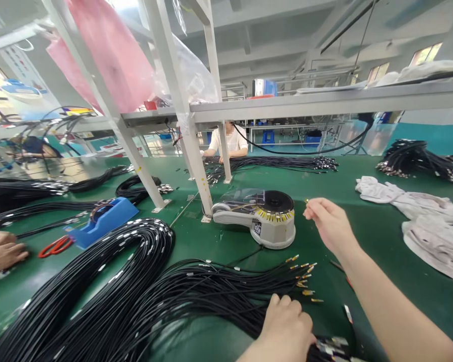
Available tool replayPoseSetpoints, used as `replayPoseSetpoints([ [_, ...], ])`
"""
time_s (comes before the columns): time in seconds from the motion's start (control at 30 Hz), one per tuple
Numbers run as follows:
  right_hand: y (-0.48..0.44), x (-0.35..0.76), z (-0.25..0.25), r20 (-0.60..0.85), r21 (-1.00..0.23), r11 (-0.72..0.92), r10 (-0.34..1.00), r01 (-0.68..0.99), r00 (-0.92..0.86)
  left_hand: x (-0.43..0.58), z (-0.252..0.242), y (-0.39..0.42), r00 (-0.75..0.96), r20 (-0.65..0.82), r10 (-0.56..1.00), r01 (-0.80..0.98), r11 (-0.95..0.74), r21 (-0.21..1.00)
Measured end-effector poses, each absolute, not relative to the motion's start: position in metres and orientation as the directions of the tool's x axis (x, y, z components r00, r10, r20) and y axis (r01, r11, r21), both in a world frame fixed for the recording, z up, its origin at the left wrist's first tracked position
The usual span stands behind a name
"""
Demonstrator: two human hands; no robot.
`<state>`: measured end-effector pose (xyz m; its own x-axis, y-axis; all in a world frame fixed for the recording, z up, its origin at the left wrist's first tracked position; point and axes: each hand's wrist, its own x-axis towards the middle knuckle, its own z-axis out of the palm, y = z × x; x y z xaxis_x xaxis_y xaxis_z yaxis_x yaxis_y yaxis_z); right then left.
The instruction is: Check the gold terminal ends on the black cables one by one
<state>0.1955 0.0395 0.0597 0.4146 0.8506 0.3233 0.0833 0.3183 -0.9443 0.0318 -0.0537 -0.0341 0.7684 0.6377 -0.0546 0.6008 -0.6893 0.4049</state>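
Observation:
A thick bundle of thin black cables (211, 289) lies along the near side of the green table. My left hand (287, 327) is closed around some of these cables, near their silvery ends (334, 344) at the bottom. Above and to the right, my right hand (330, 223) is raised in a pinch. A tiny yellow piece of tape (307, 201) shows at its fingertips. Just left of that hand stands a round tape dispenser (274, 229) with short yellow strips fanned around its rim. Bare yellow-and-white cable tips (304, 279) stick out between the dispenser and my left hand.
A blue tape holder (105, 221) and red-handled scissors (56, 246) sit at left, near another person's hand (2, 254). White gloves (430, 221) lie at right. Shelf posts (196, 171) rise from the table. Across it, a person (234, 141) sits by more cables (283, 163).

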Motion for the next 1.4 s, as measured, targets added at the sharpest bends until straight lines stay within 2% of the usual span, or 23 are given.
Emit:
replayPoseSetpoints([
  [0.07,0.022,0.192,0.066,0.364,-0.927,0.372,0.858,0.049,0.361,0.027,-0.025,-0.053,0.731,0.060,0.680,0.562,-0.649,0.513],
  [0.17,0.001,0.185,0.066,0.379,-0.924,0.379,0.896,0.048,0.233,0.018,-0.012,-0.048,0.560,0.168,0.811,0.434,-0.460,0.775],
  [0.27,-0.013,0.179,0.059,0.325,-0.943,0.318,0.944,0.100,0.060,0.011,-0.003,-0.042,0.418,0.123,0.900,0.265,-0.251,0.931],
  [0.37,-0.020,0.173,0.054,0.257,-0.951,0.270,0.961,0.147,-0.107,0.008,0.000,-0.038,0.360,0.063,0.931,0.151,-0.124,0.981],
  [0.5,-0.021,0.170,0.054,0.264,-0.928,0.294,0.953,0.231,-0.150,0.010,0.000,-0.038,0.287,0.023,0.958,0.091,-0.051,0.995],
  [0.6,-0.021,0.169,0.055,0.280,-0.929,0.305,0.950,0.209,-0.142,0.010,0.002,-0.039,0.206,0.083,0.975,0.088,-0.103,0.991],
  [0.7,-0.021,0.166,0.054,0.267,-0.952,0.285,0.952,0.114,-0.148,0.008,0.005,-0.041,0.209,0.125,0.970,0.034,-0.135,0.990],
  [0.87,-0.025,0.148,0.047,0.220,-0.975,0.223,0.960,-0.007,-0.175,0.007,0.009,-0.041,0.384,0.078,0.920,-0.276,0.034,0.961],
  [1.03,-0.026,0.132,0.037,0.164,-0.975,0.139,0.977,-0.172,-0.139,0.010,0.007,-0.040,0.365,0.017,0.931,-0.409,0.144,0.901],
  [1.2,-0.023,0.124,0.031,0.057,-0.881,-0.075,0.964,-0.468,-0.261,0.010,0.007,-0.039,0.347,-0.059,0.936,-0.550,0.254,0.796],
  [1.4,-0.026,0.117,0.025,0.020,-0.786,-0.181,0.948,-0.592,-0.316,0.009,0.007,-0.038,0.317,-0.033,0.948,-0.565,0.217,0.796],
])
